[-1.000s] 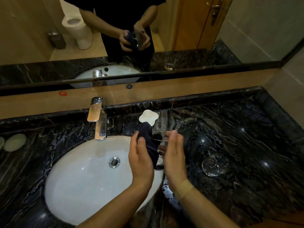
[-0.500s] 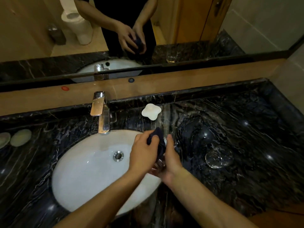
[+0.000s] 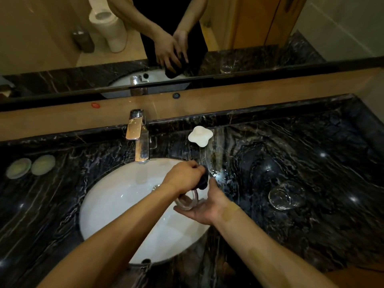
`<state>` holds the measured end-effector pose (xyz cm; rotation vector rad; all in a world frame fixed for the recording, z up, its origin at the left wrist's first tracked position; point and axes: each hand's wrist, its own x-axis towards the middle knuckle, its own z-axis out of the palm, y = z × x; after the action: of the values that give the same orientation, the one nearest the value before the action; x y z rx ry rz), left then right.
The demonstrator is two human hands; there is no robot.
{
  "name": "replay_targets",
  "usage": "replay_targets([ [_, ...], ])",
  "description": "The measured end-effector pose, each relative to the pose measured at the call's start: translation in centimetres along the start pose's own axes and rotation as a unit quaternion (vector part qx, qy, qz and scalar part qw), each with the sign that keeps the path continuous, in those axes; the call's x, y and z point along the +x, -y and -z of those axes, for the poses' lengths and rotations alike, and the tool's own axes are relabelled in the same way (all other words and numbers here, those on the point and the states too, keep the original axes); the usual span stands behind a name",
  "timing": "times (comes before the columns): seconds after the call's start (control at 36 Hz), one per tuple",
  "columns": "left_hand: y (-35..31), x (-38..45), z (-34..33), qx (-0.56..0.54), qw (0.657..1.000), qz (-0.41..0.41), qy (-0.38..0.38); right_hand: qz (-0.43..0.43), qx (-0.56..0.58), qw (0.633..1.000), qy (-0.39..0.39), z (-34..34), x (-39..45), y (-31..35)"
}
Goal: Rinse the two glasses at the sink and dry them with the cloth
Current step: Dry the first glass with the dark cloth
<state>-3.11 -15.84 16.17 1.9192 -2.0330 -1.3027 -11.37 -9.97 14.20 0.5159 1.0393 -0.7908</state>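
Observation:
Over the right side of the white sink (image 3: 116, 206), my right hand (image 3: 207, 206) cradles a clear glass (image 3: 188, 201) from below, tipped on its side. My left hand (image 3: 182, 178) is closed on a dark cloth (image 3: 203, 179) and presses it against the glass's upper part. The second clear glass (image 3: 285, 195) rests on the black marble counter (image 3: 311, 163) to the right, apart from both hands.
A chrome tap (image 3: 139, 138) stands behind the basin, no water running. A white soap dish (image 3: 200, 135) sits right of it, two round pale discs (image 3: 31, 166) far left. A mirror (image 3: 187, 38) along the back wall reflects my hands.
The glass has gone from upright to lying tipped in my right palm, and both hands have dropped lower over the basin. My left hand has shifted the cloth to the glass's top.

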Motion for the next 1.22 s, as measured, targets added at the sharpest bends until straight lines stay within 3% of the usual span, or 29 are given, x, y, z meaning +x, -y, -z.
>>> replay_targets([
  [0.11, 0.4, -1.3, -1.8, -0.063, 0.985, -0.08, -0.137, 0.1, -0.079, 0.992, 0.008, 0.3, -1.2, 1.4],
  [0.19, 0.0, -3.2, -3.5, -0.186, 0.947, -0.14, -0.223, 0.185, -0.11, 0.976, 0.029, -0.1, -2.2, 1.8],
  [0.28, -0.4, -4.2, -4.5, -0.243, 0.913, -0.162, -0.286, 0.323, -0.139, 0.936, -0.013, -0.4, -1.8, 1.0],
  [0.36, -1.0, -4.3, -4.3, -0.304, 0.895, -0.152, -0.288, 0.397, -0.162, 0.903, -0.026, -0.3, -2.4, 0.9],
  [0.42, -1.2, -4.3, -3.6, -0.378, 0.881, -0.114, -0.261, 0.413, -0.195, 0.889, 0.023, 0.0, -2.9, 1.4],
  [0.56, -1.6, -4.8, -2.5, -0.62, 0.758, -0.076, -0.191, 0.399, -0.295, 0.851, 0.174, 0.0, -4.4, 3.0],
  [0.61, -1.9, -4.9, -2.3, -0.638, 0.738, -0.091, -0.203, 0.409, -0.294, 0.839, 0.205, -0.1, -4.9, 3.2],
  [0.72, -2.7, -4.8, -2.3, -0.625, 0.732, -0.094, -0.254, 0.466, -0.305, 0.821, 0.122, -1.0, -5.6, 2.7],
  [0.86, -2.9, -4.4, -2.7, -0.585, 0.744, -0.075, -0.313, 0.598, -0.442, 0.664, -0.082, -1.3, -5.5, 1.6],
  [0.92, -2.8, -4.1, -2.6, -0.556, 0.757, -0.07, -0.336, 0.592, -0.436, 0.675, -0.064, -1.0, -5.2, 1.2],
  [1.0, -2.7, -3.8, -2.6, -0.511, 0.779, -0.087, -0.354, 0.508, -0.384, 0.77, 0.038, -0.7, -5.4, 0.0],
  [1.03, -2.7, -3.9, -2.7, -0.501, 0.782, -0.095, -0.357, 0.498, -0.365, 0.785, 0.057, -0.7, -5.5, -0.3],
  [1.22, -3.4, -5.2, -3.4, -0.492, 0.786, -0.141, -0.346, 0.538, -0.273, 0.797, 0.025, -1.0, -5.4, 0.2],
])
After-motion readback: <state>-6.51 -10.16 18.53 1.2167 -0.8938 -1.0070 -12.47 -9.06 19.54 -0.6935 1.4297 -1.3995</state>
